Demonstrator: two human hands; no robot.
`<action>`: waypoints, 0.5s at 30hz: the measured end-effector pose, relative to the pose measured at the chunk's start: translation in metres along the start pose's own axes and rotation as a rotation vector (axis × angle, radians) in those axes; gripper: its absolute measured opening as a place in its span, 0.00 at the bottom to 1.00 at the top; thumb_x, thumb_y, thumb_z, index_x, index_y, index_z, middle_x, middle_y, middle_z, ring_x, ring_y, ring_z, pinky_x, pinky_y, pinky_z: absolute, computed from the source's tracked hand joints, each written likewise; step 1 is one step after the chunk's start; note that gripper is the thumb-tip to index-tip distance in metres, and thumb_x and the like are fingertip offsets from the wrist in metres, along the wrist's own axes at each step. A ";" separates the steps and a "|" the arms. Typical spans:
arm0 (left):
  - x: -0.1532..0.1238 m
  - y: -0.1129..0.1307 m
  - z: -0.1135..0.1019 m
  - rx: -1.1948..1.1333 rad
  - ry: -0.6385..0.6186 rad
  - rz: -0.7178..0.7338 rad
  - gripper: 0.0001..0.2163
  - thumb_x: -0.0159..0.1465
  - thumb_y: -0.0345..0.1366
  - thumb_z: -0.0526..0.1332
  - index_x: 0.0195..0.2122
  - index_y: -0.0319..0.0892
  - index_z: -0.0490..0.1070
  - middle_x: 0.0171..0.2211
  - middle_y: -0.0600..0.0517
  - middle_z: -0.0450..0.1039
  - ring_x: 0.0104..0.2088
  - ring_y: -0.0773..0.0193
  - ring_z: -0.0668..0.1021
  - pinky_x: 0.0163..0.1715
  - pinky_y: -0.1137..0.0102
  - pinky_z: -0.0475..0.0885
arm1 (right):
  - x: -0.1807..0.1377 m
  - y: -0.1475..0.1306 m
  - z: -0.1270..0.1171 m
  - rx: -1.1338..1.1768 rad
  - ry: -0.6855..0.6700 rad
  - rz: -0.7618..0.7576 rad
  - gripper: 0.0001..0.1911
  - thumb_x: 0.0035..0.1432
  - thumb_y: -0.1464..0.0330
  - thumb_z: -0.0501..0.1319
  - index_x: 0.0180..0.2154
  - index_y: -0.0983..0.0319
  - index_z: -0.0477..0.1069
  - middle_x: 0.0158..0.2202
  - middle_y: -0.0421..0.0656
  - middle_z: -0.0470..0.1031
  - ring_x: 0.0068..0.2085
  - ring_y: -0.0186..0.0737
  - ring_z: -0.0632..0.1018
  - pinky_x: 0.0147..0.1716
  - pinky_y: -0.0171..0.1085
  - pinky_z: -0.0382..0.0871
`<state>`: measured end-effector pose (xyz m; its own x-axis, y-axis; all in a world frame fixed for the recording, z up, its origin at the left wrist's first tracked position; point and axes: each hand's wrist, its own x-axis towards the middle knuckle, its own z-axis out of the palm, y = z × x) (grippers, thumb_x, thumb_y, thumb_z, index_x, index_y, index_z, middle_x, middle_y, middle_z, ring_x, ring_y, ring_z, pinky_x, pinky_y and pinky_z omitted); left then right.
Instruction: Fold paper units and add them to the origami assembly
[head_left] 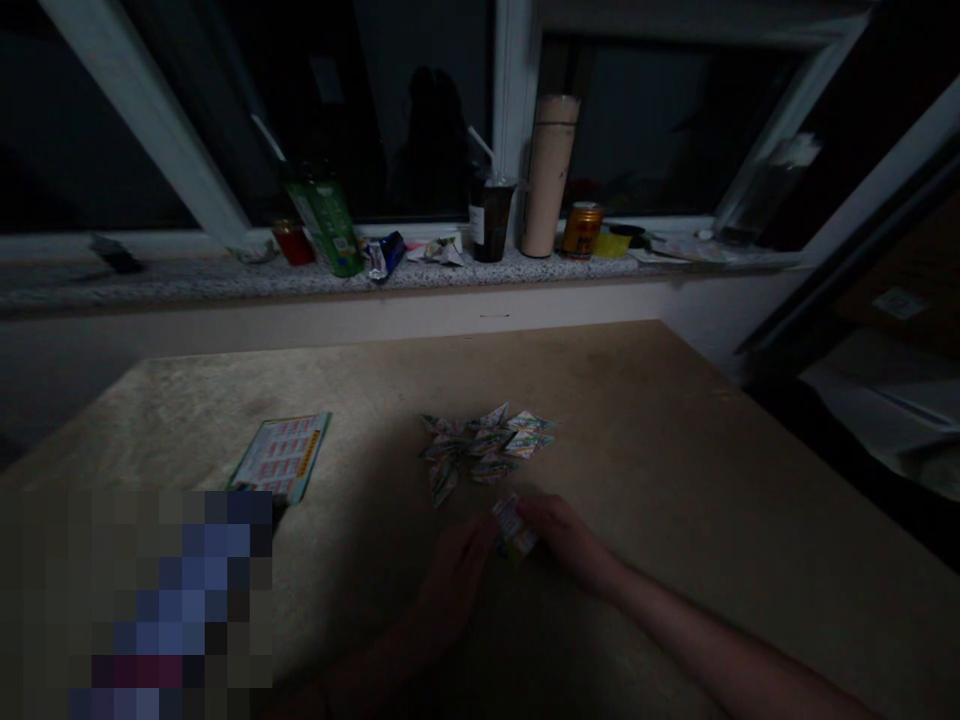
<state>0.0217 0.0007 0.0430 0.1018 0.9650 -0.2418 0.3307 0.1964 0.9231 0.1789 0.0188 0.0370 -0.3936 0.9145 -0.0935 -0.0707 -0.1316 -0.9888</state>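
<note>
Low over the table, a small piece of printed paper [514, 525] sits between my two hands. My right hand [561, 532] pinches its right side with the fingers closed. At the paper's left edge is my left hand [459, 555], its fingers together and against the paper; the grip there is dim and blurred. Just beyond my hands lies a loose group of folded paper pieces [491, 440], pointed at the ends and printed in several colours. Farther left, a flat printed sheet or booklet [281, 452] with red blocks and a green border rests on the table.
Along the granite windowsill [247, 284] stand a green bottle [326, 225], a dark cup with a straw [491, 220], a tall pink flask [550, 175], an orange can [582, 230] and crumpled wrappers [437, 250]. A pixelated patch covers the lower left. The tabletop [637, 450] is brown.
</note>
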 end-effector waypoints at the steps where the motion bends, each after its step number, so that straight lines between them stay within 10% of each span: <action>1: 0.000 0.001 0.000 -0.007 0.015 -0.006 0.18 0.59 0.46 0.52 0.40 0.39 0.72 0.41 0.47 0.74 0.44 0.55 0.72 0.47 0.65 0.64 | -0.001 0.000 0.001 -0.012 -0.009 0.020 0.26 0.51 0.48 0.54 0.20 0.65 0.64 0.16 0.35 0.59 0.18 0.26 0.57 0.16 0.28 0.51; 15: -0.001 -0.006 -0.001 0.025 0.035 -0.021 0.18 0.58 0.48 0.51 0.33 0.40 0.72 0.32 0.48 0.73 0.36 0.58 0.73 0.41 0.66 0.66 | -0.006 0.009 0.005 0.043 -0.117 0.140 0.22 0.51 0.51 0.57 0.24 0.64 0.63 0.16 0.33 0.59 0.16 0.24 0.58 0.14 0.27 0.49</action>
<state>0.0185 -0.0011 0.0382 0.0620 0.9662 -0.2501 0.3557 0.2127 0.9100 0.1761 0.0099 0.0289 -0.5062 0.8355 -0.2135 -0.0456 -0.2731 -0.9609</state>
